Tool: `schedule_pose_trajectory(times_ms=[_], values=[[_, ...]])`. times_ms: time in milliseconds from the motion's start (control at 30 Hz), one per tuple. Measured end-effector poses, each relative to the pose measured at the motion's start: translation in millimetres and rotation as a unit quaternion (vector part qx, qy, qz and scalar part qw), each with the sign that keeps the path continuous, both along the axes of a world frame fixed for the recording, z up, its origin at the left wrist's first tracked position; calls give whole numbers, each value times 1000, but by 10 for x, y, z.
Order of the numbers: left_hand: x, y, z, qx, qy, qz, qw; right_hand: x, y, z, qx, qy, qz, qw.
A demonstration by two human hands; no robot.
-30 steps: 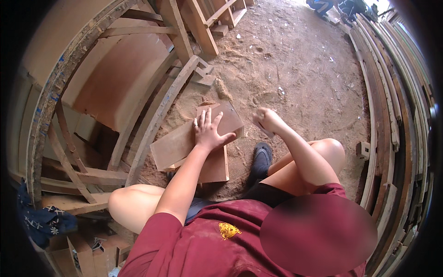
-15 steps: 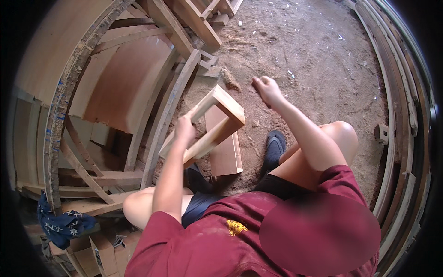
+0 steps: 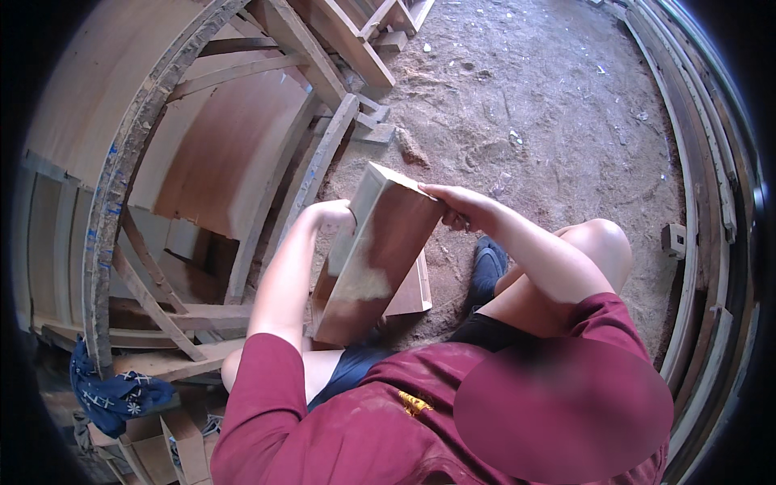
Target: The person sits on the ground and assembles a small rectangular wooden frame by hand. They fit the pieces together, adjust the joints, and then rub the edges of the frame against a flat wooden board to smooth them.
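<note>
A rectangular wooden box frame [image 3: 380, 250], like a small drawer, is tilted up in front of my shins. Its broad brown side, with a pale patch low down, faces me. My left hand [image 3: 331, 216] is closed on its left side, fingertips hidden by the wood. At the upper right corner, my right hand [image 3: 465, 206] grips the edge, thumb on top and the other fingers curled beneath. Whether those curled fingers also keep the dark brown flat piece seen before, I cannot make out. Behind the frame, a second wooden piece [image 3: 414, 293] rests on the ground, mostly covered.
A large wooden framework [image 3: 323, 162] of slats and panels stands at the left. Long boards [image 3: 699, 162] are stacked along the right. A small wooden block [image 3: 672, 241] lies beside them. Dark blue patterned cloth [image 3: 117, 388] hangs at lower left. Sawdust covers the ground [image 3: 550, 137].
The box frame has turned, so a broad side faces me instead of its open middle. My right hand has come down and left onto its corner; my left hand has shifted slightly up its side.
</note>
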State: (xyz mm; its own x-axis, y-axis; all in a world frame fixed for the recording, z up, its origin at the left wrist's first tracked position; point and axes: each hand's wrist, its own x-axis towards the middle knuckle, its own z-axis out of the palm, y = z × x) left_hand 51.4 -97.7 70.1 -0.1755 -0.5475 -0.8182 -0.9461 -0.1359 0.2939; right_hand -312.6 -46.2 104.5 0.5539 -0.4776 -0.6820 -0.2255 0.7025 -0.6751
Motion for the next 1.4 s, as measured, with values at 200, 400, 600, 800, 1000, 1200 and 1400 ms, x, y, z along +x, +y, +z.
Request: schedule_pose_trajectory(times_ms=[200,400,600,800,1000,1200,1400], values=[[-353,-18,-264,66,53,-65,994,-40,101,-666,28,34,-62,997],[-344,117,319,-228,16,98,969,-39,74,-695,69,11,-88,994],[-982,1218,175,-289,7,182,940,32,14,-906,86,23,-119,989],[-1144,1066,292,-386,-28,113,915,-16,65,-748,67,64,-104,990],[-844,284,-261,-387,73,107,913,-127,-197,-1398,-38,66,-45,996],[-676,67,-435,-328,47,96,939,-18,-281,-706,-372,316,-48,871],[-822,240,-86,-320,-36,84,943,212,-53,-485,-458,283,-1,843]])
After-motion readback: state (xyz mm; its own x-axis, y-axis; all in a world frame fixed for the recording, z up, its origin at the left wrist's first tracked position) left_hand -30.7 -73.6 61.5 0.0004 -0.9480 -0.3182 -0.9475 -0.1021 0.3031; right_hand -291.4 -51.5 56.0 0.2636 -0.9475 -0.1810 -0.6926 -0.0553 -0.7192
